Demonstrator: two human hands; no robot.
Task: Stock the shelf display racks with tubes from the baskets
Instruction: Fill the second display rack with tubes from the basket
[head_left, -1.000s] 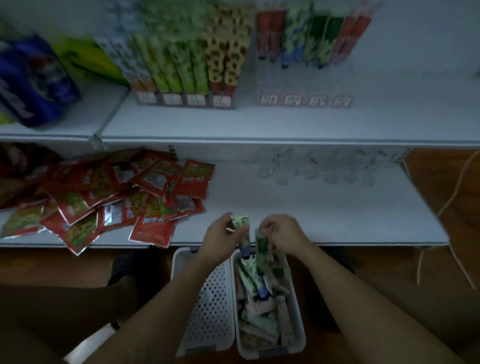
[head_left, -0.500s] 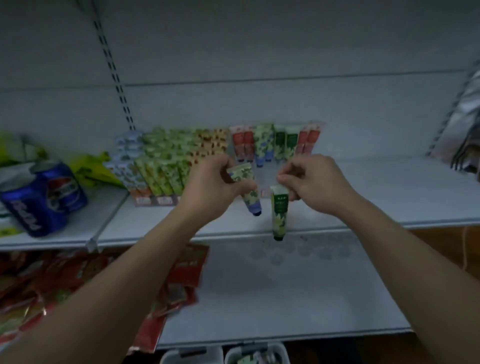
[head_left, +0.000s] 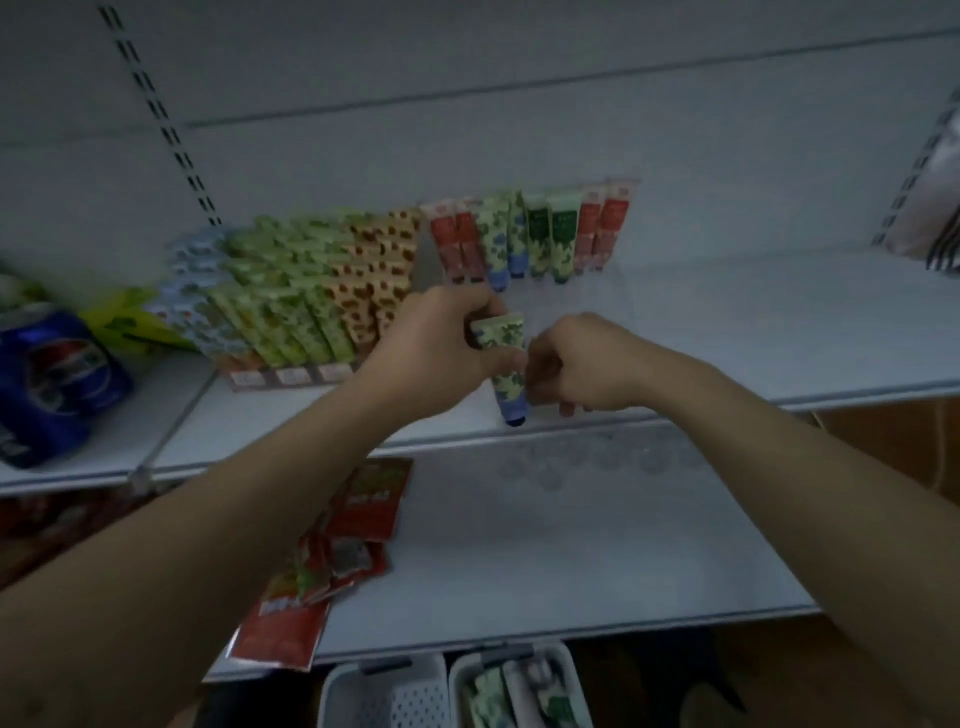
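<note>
Dim light and soft blur all over, so no label print can be read. The right hand (head_left: 582, 364) is curled tight with its knuckles toward the camera and its fingertips tucked out of sight just beside the tube; I cannot tell whether they pinch anything. The bottom edge cuts off two white baskets, the perforated basket (head_left: 384, 696) on the left and the filled basket (head_left: 519, 691) beside it, where only the ends of a few tubes show. At the back of the lower shelf (head_left: 571, 561) sits a clear rack (head_left: 582, 460), barely there, just faint round glints. A blue pack of cans (head_left: 52, 379) is clipped by the left edge. Now the tube (head_left: 506, 387): the left hand (head_left: 441, 343) grips its upper half, thumb across the front, holding it in the air in front of the upper shelf (head_left: 727, 332). It is pale green with a darker leafy print, flat crimped end up, blue cap pointing down. Behind it a row of tubes (head_left: 561, 239) stands upright, red, leafy, dark green, red again. To the left is a packed rack (head_left: 291, 375) of green and orange-spotted tubes. Red packets (head_left: 358, 540) lie on the lower shelf.
</note>
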